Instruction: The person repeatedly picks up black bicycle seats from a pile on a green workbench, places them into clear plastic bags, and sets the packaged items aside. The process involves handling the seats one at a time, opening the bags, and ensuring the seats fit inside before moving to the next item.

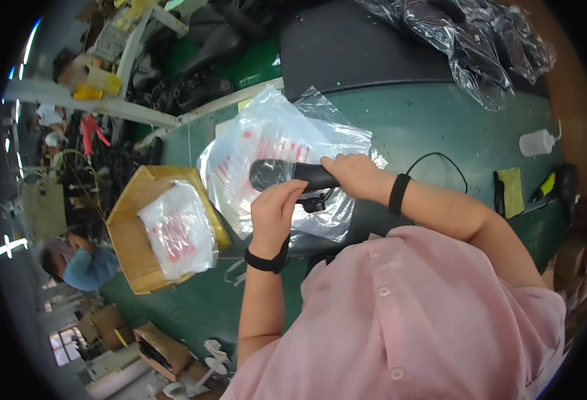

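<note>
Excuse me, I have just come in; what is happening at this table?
A person's right hand grips a black saddle-like part at its right end; the left hand is at its near edge. Clear plastic covers its left end. Below it lie plastic bags with red print, and more bags are in the yellow box at left.

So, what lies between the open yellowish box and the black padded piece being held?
A spread of clear plastic bags with red print lies between the box and the padded piece, in the head view.
</note>
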A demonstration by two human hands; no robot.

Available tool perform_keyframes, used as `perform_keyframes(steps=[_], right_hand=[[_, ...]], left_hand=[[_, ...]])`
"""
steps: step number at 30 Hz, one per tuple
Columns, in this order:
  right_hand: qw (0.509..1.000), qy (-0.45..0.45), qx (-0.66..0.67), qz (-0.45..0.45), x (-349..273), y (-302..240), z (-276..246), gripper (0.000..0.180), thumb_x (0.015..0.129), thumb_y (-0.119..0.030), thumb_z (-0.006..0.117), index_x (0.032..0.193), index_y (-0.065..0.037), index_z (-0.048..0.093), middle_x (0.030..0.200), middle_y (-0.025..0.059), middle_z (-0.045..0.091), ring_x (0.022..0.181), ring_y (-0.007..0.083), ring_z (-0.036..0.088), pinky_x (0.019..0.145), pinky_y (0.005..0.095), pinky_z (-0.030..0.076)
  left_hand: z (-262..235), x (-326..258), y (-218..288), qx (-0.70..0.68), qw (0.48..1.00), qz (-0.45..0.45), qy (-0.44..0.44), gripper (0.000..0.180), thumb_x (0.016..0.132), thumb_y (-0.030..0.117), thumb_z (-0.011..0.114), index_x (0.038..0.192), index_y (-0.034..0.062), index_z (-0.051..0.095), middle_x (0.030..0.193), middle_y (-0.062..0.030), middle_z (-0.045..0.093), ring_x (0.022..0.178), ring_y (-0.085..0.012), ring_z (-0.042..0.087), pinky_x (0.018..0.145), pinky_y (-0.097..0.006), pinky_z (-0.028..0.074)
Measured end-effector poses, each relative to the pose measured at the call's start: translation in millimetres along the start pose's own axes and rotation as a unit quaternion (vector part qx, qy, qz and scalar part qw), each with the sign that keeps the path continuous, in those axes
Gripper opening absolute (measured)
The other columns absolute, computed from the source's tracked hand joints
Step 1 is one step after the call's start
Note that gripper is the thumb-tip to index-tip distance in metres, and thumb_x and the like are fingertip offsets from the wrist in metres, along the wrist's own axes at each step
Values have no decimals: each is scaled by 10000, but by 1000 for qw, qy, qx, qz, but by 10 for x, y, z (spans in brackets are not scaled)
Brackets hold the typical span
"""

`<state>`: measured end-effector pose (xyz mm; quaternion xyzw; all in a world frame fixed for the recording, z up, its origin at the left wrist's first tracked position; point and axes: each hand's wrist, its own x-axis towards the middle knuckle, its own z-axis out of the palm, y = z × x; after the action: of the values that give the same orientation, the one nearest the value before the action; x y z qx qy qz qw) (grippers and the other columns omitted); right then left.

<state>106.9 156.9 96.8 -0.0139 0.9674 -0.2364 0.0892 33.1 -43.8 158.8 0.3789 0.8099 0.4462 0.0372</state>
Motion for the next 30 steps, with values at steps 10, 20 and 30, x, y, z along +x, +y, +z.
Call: perform_keyframes(steps=[10, 20, 30], right_hand=[[698, -24, 688, 196, -418, 143, 690, 432, 738, -181, 757, 1038, 79, 587, 917, 151, 648, 829, 183, 613, 711, 343, 494], [924, 316, 216, -8, -653, 294, 728, 506, 739, -276, 736, 1140, 9, 618, 1087, 231, 640, 989, 348, 628, 867, 388, 487], [521, 432, 724, 133, -589, 1861, -1474, 294, 856, -200, 662, 1075, -6, 634, 984, 129, 658, 889, 228, 641, 780, 353, 519]], left_hand=[[-27, -694, -210, 152, 978, -139, -31, 91, 878, 109, 655, 960, 74, 642, 559, -61, 475, 494, -134, 445, 494, -307, 391], [1201, -155, 1267, -45, 916, 231, -325, 110, 818, 87, 573, 925, 74, 598, 774, -126, 603, 694, -339, 599, 620, -424, 470], [20, -553, 441, -278, 808, -115, -507, 371, 969, 145, 514, 1325, 39, 520, 1361, -146, 513, 1263, -257, 482, 1067, -337, 358]])
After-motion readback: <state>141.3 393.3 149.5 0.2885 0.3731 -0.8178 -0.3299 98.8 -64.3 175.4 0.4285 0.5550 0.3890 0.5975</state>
